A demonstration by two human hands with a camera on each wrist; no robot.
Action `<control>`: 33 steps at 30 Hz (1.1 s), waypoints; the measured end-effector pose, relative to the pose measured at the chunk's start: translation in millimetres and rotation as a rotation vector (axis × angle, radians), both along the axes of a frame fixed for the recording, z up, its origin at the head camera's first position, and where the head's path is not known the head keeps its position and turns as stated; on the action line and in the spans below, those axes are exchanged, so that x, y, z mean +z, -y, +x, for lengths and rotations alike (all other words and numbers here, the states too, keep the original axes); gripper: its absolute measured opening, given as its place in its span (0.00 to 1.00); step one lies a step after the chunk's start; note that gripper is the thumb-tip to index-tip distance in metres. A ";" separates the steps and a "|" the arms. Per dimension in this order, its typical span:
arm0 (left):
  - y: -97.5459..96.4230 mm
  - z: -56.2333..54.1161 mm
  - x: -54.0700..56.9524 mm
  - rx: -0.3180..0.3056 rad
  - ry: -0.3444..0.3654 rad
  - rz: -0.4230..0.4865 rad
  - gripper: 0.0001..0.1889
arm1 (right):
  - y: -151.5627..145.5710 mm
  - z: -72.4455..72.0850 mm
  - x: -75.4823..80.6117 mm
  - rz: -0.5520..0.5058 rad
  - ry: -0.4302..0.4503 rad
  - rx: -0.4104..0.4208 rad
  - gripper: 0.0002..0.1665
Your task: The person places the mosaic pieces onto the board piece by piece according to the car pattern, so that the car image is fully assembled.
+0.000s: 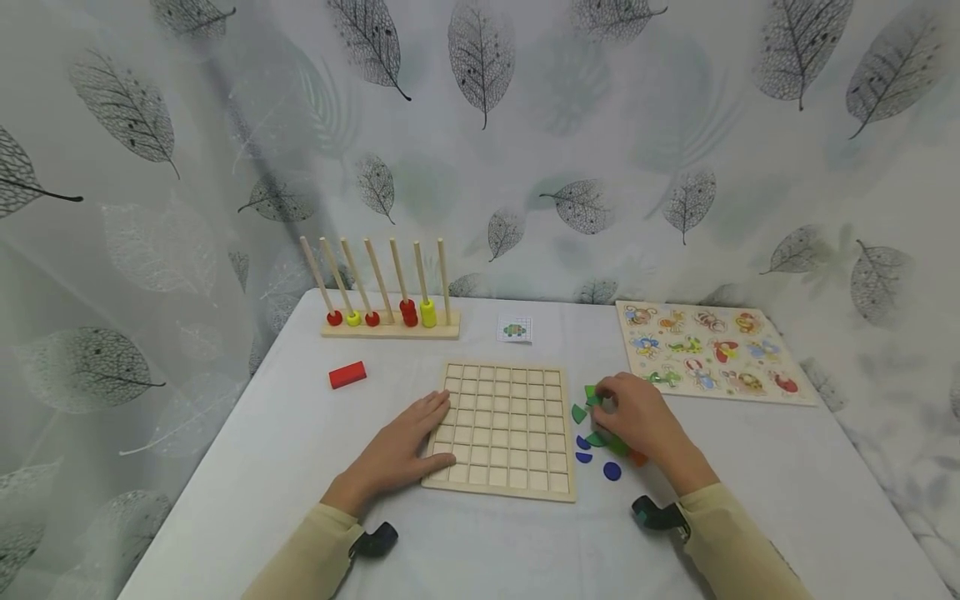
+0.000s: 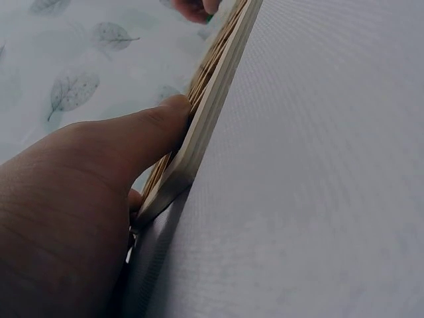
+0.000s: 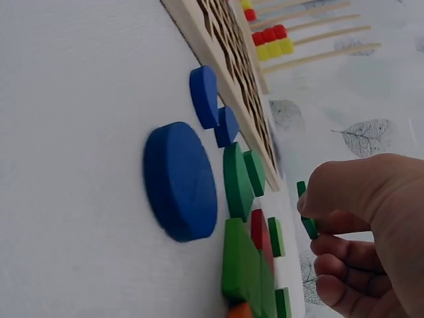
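Note:
My left hand (image 1: 397, 446) rests on the left edge of a square wooden grid board (image 1: 498, 429), fingers spread. In the left wrist view its thumb (image 2: 156, 129) lies on the board's rim. Right of the board, my right hand (image 1: 637, 417) pinches a thin green piece (image 3: 309, 227) between thumb and fingertips, raised over the pile. Below it are flat wooden pieces: a blue disc (image 3: 180, 182), two blue half discs (image 3: 204, 96), rounded green pieces (image 3: 238, 182), light green blocks (image 3: 240, 262), a red piece (image 3: 262, 235) and an orange piece (image 3: 240, 310).
Behind the board stands a peg rack (image 1: 390, 332) with red and yellow rings. A red block (image 1: 347, 375) lies in front of the rack. A small pattern card (image 1: 515, 329) is at the back, and an insect picture puzzle (image 1: 712, 350) at back right.

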State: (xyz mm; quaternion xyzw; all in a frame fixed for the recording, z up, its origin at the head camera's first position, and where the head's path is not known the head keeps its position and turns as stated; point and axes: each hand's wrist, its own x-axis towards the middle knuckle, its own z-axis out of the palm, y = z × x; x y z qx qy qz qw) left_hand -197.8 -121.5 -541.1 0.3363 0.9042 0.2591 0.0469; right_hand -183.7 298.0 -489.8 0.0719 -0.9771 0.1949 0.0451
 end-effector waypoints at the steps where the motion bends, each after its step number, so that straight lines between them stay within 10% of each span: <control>1: 0.0 0.2 0.0 0.002 0.004 -0.003 0.49 | -0.1 0.8 1.1 -0.008 -0.009 0.004 0.14; 33: 1.9 -0.1 -1.3 0.001 0.018 0.005 0.50 | 52.0 -14.1 35.3 -0.126 -0.230 0.416 0.12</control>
